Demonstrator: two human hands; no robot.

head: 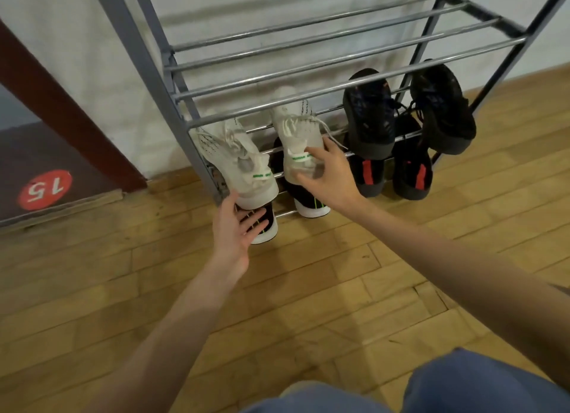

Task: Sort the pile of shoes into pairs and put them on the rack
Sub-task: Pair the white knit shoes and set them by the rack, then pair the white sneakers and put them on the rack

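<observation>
A grey metal shoe rack (308,54) stands against the wall. Two white sneakers lie on its middle shelf, heels toward me: the left one (237,162) and the right one (299,135). My left hand (237,230) is spread just below the left sneaker's heel, thumb near its sole. My right hand (327,175) has its fingers round the heel of the right white sneaker. A dark pair (370,116) (441,110) lies to the right on the same shelf. Below are a black-and-white pair with green stripes (308,203) and a black pair with red tabs (410,172).
The rack's top shelf of bare bars holds nothing. Wooden floor (308,289) stretches in front. A dark mat with a red "15" sticker (46,186) lies at the left by a brown door frame. My knees in blue trousers (462,385) are at the bottom edge.
</observation>
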